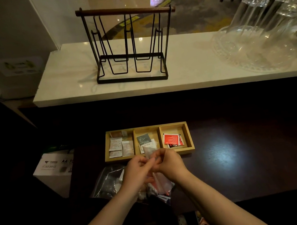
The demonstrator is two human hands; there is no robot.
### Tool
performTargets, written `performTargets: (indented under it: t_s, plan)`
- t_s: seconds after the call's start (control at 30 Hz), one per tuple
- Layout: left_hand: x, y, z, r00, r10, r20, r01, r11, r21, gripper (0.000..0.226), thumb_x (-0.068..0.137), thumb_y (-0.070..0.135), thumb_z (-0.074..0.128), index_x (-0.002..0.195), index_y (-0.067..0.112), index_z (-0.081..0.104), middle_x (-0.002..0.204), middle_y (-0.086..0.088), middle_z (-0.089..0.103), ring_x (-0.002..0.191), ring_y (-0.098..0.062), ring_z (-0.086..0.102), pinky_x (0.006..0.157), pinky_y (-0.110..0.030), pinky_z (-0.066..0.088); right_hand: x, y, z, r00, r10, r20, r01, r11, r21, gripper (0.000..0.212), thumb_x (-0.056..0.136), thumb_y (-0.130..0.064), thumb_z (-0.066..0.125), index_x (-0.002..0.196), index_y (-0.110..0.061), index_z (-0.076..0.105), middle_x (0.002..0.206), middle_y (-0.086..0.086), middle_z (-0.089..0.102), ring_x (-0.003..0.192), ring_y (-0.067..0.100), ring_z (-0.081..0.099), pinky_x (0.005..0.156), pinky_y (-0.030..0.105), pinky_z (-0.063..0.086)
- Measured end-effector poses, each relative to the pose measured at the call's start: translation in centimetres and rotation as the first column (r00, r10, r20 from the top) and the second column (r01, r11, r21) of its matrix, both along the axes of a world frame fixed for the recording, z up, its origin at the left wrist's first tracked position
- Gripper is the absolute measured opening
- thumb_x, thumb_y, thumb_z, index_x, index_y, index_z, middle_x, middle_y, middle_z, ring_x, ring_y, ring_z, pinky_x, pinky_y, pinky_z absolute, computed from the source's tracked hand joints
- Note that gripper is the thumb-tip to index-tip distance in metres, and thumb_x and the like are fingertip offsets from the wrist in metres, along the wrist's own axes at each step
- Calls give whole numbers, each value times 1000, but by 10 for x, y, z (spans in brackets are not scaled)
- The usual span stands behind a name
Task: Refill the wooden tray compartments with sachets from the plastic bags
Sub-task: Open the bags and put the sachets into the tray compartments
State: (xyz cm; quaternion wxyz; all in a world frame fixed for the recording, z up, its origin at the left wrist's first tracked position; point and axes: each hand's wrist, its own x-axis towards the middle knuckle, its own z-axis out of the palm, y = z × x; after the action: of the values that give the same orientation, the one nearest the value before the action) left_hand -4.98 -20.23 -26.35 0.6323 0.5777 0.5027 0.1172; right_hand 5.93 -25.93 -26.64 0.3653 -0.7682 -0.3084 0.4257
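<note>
Gripping a clear bag [150, 155] between them, the left hand [136, 168] and right hand [167, 162] are held just in front of the tray [189, 135]; the fingers of both are pinched on the plastic near its top, as if it were being opened. More bags [109, 180] of sachets are heaped on the dark surface [236, 157] below the hands.

The tray is seen to be only partly stocked. Several pale sachets [121, 146] lie in the left compartment, a dark green one [143, 139] with a few white ones in the middle, and two or so red sachets [171, 140] in the right, where much bare wood is exposed. No compartment is full. The task is judged to be at an early or middle stage: a bag must yet be opened, and all three sections topped up. Which kind of sachet is held in the gripped bag cannot be told.
</note>
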Motion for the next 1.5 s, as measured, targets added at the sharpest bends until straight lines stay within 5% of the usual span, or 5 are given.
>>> performTargets:
  t_s: [0.4, 0.83, 1.1, 1.27, 1.5]
  plan:
    - [-2, 3, -1, 999, -42, -17, 44, 992, 119, 19, 91, 16, 58, 75, 7, 56, 79, -9, 66, 67, -19, 68, 51, -25, 55, 3, -6, 6, 981, 19, -192, -17, 1000, 15, 16, 78, -6, 74, 90, -7, 62, 83, 7, 68, 78, 22, 69, 67, 28, 58]
    - [9, -4, 2, 992, -104, 70, 98, 992, 85, 21, 99, 18, 41, 82, 10, 51, 74, -9, 56, 65, -18, 56, 57, -29, 54, 16, -14, 12, 687, -150, -711, 200, 980, -13, 6, 86, -4, 62, 81, -3, 65, 64, 7, 66, 53, 11, 62, 47, 21, 50]
    - [0, 12, 9, 945, -271, -182, 305, 932, 195, 21, 99, 20, 42, 79, 15, 48, 74, -3, 57, 59, -14, 59, 53, -23, 54, 42, -17, 12, 915, -349, -202, 355, 935, -8, 4, 88, -2, 58, 85, -4, 58, 78, 8, 62, 60, 14, 59, 53, 23, 52]
    - [-8, 23, 15, 771, -324, -549, 560, 755, 342, 19, 91, 20, 51, 74, 22, 44, 73, 1, 56, 64, -19, 59, 61, -32, 55, 53, -22, 22, 853, 17, 522, -57, 996, 61, 19, 81, -11, 71, 71, -18, 57, 72, -4, 64, 66, 12, 66, 64, 34, 58]
    - [12, 2, 23, 861, -202, -467, 374, 873, 312, 20, 94, 33, 43, 98, 13, 45, 85, -4, 61, 73, -25, 69, 64, -44, 61, 42, -13, 32, 823, -41, 567, -66, 984, 168, 12, 82, -9, 63, 74, -17, 60, 71, -4, 65, 66, 9, 60, 66, 33, 55]
